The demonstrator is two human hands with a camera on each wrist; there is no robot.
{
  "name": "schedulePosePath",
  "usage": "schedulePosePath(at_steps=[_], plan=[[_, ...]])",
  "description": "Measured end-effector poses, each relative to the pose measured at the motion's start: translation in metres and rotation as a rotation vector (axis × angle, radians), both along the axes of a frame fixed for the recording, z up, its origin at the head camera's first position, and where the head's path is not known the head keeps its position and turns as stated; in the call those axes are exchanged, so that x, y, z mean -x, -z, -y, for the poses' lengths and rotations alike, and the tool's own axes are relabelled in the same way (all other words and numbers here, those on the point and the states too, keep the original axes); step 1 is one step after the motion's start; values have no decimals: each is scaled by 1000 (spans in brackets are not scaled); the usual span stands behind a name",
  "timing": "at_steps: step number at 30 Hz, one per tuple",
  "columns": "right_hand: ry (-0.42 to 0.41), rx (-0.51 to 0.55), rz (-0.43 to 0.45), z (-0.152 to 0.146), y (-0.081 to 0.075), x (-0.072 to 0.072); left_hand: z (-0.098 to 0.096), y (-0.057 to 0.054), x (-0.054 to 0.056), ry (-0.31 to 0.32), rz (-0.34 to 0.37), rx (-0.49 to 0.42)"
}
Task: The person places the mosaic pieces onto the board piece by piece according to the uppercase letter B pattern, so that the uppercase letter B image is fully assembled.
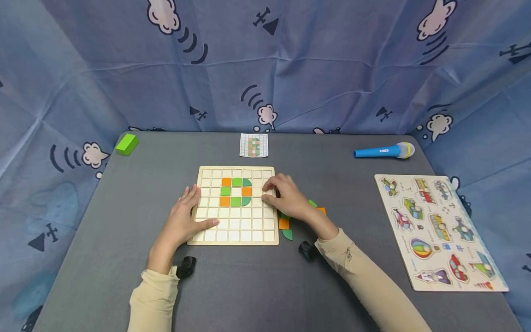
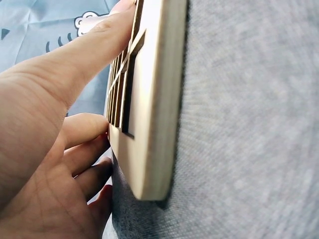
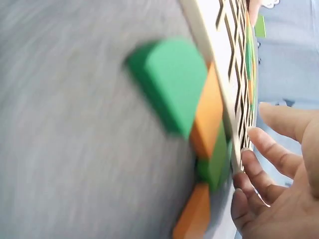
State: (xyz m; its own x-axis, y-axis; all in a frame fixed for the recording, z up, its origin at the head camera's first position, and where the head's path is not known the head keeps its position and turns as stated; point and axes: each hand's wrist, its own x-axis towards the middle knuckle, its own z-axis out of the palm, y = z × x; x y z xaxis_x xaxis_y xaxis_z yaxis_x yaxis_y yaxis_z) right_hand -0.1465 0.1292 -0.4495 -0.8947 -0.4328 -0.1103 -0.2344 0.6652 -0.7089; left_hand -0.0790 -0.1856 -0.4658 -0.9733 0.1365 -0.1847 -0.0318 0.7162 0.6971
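Observation:
A pale wooden grid board lies flat, with orange squares, light green squares and dark green rounded pieces set in a small ring around one bare cell. My left hand rests on the board's left side, thumb extended over the cells and fingers along the edge. At the right edge is my right hand, fingers bent and thumb apart, with no piece visible between them. Beside that edge, partly under this hand, lie loose pieces, among them a dark green rounded piece and an orange piece.
Behind the board lies a small printed pattern card. A green block stands at the far left corner. To the right are a blue toy microphone and a wooden picture puzzle. A printed blue curtain hangs behind the table.

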Motion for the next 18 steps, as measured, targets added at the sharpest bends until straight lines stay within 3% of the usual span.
schedulePosePath(at_steps=[11, 18], plan=[[-13, -2, 147, -50, -11, -4, -1, -5, -2, 19, -22, 0], [-54, -72, 156, -65, -14, -11, -2, -5, -4, 29, -39, -1]])
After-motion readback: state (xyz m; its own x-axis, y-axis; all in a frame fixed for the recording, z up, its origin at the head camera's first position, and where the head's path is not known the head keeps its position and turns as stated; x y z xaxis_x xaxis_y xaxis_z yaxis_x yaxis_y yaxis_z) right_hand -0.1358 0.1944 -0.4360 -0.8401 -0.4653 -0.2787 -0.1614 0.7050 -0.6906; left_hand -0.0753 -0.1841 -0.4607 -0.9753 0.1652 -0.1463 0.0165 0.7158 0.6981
